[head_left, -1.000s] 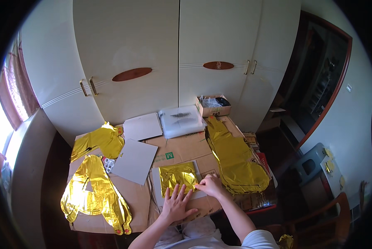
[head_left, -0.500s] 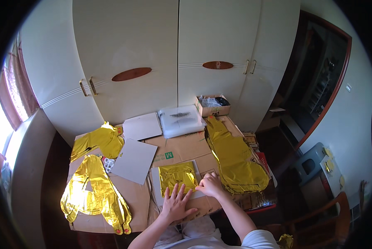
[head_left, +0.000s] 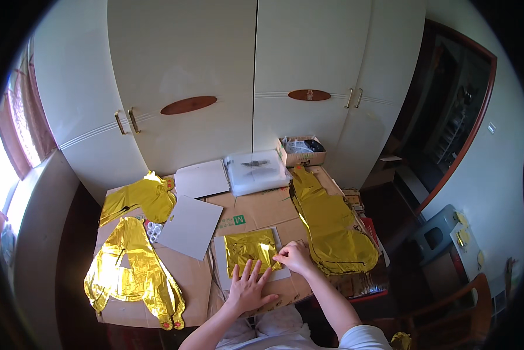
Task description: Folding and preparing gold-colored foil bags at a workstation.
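Note:
A folded gold foil balloon (head_left: pixel 249 244) lies on a light-coloured card (head_left: pixel 220 255) near the front of the table. My left hand (head_left: pixel 250 290) rests flat with fingers spread, its fingertips on the foil's near edge. At the foil's right edge, my right hand (head_left: pixel 295 258) is closed in a pinch, thumb and forefinger meeting on the border of the foil. More flat gold foil balloons lie around: a large one (head_left: pixel 332 224) to the right, one (head_left: pixel 127 262) at the front left, and another (head_left: pixel 148 198) behind that.
Grey-white cards (head_left: pixel 192 227) and a stack of clear plastic bags (head_left: pixel 256 175) lie toward the back. A small open carton (head_left: pixel 303 157) holds plastic and something black. White rolls (head_left: pixel 153 231) sit at the left. Cardboard (head_left: pixel 186 286) covers the table, against a cream wardrobe (head_left: pixel 186 58).
My right hand has moved slightly up along the foil's right edge, its fingers still pinched. The left hand stays spread in place. The view has shifted slightly.

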`<action>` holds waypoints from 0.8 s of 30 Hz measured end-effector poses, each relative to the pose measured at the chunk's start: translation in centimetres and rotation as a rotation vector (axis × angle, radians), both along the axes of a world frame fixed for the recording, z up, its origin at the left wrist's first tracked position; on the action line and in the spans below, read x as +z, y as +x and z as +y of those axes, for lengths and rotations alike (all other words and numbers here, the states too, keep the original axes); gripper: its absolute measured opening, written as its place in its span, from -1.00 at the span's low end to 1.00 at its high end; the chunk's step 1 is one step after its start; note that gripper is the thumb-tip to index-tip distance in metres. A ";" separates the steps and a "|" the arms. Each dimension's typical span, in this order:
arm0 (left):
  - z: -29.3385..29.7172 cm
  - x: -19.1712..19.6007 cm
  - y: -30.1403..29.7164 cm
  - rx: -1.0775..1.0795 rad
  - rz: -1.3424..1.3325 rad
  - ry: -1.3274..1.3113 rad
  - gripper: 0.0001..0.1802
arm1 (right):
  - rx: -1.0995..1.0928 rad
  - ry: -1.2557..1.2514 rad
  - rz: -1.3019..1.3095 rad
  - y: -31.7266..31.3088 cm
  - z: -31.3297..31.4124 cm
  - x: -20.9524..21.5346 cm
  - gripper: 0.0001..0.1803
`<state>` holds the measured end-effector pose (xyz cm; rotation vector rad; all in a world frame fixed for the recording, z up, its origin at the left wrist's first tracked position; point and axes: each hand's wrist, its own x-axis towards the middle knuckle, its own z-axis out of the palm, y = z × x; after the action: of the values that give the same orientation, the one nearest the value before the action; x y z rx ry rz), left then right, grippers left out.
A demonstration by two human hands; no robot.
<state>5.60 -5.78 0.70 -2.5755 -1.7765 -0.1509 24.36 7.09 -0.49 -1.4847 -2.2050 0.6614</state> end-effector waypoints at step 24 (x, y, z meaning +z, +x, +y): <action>0.0 0.2 0.0 -0.004 0.005 -0.007 -0.03 | 0.056 0.138 -0.246 -1.0 0.0 2.1 -0.81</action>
<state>5.57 -5.75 0.86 -2.5816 -1.7733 -0.1381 23.38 7.05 1.62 -1.5065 -2.4277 0.3491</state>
